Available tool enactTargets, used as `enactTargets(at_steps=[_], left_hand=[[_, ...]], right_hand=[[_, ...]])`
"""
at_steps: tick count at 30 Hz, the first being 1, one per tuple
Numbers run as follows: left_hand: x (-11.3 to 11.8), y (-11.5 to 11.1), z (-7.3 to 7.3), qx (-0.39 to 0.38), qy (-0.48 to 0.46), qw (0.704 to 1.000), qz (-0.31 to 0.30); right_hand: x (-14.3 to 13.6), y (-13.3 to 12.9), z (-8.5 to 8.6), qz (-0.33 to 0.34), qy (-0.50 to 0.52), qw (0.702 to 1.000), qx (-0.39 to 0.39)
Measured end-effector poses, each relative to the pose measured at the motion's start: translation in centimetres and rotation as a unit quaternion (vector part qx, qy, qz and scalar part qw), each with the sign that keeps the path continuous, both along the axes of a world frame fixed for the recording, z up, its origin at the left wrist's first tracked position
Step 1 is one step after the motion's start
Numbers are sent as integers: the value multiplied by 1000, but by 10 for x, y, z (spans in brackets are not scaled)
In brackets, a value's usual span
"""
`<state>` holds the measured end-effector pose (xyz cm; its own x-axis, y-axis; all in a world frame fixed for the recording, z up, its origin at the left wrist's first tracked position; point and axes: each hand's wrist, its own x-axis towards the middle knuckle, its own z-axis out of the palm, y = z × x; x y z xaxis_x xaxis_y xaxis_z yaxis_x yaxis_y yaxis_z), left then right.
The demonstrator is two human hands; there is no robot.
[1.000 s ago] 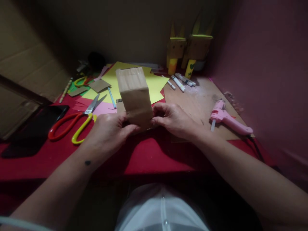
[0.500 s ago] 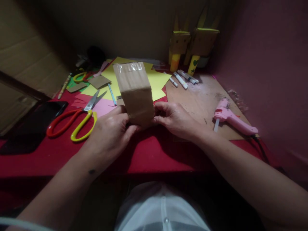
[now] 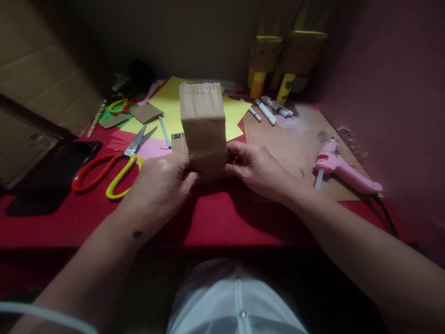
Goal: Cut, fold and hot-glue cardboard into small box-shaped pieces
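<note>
A brown cardboard box stands upright on the red table, with shiny tape along its top edge. My left hand grips its lower left side, thumb at the near bottom edge. On the opposite side, my right hand holds the lower right corner between thumb and curled fingers. Part of a cardboard piece with a printed code shows behind the box, by my left hand. Scissors with red and yellow handles lie left of my left hand, blades partly apart.
Yellow paper and pink paper lie behind the box. At the right, a pink glue gun rests on a cardboard sheet near several markers. Two cardboard figures stand at the back; a black phone lies left.
The box has turned slightly and stands straighter, shifted a little right in view. Both hands keep their hold at its base. The whole view has shifted slightly.
</note>
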<state>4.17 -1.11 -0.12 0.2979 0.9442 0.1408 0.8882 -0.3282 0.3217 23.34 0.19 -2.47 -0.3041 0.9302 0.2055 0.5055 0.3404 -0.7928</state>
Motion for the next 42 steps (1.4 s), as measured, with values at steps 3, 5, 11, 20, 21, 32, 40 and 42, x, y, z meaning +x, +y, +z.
enactTargets(at_steps=[3,5,11,20,21,32,40,42], left_hand=[[2,-1,2,7,18,1000,0],[2,-1,2,9,29,1000,2],[-1,1,-1,26,56,998,-1],[3,1,-5,29,88,996,0],[3,1,-5,23,90,996,3],[1,0,-9,-4,73,997,9],[2,-1,-11,-8,77,997,12],[2,0,-11,-11,78,997,12]], right_hand=[[0,0,-1,6,1,1000,3],[0,0,-2,7,1,1000,8],[0,0,-4,-1,-11,1000,13],[-1,-2,-1,-8,-18,1000,9],[-1,-2,-1,-8,-18,1000,10],[-1,0,-6,-10,-10,1000,20],[0,1,-12,-1,5,1000,23],[0,1,-12,0,3,1000,26]])
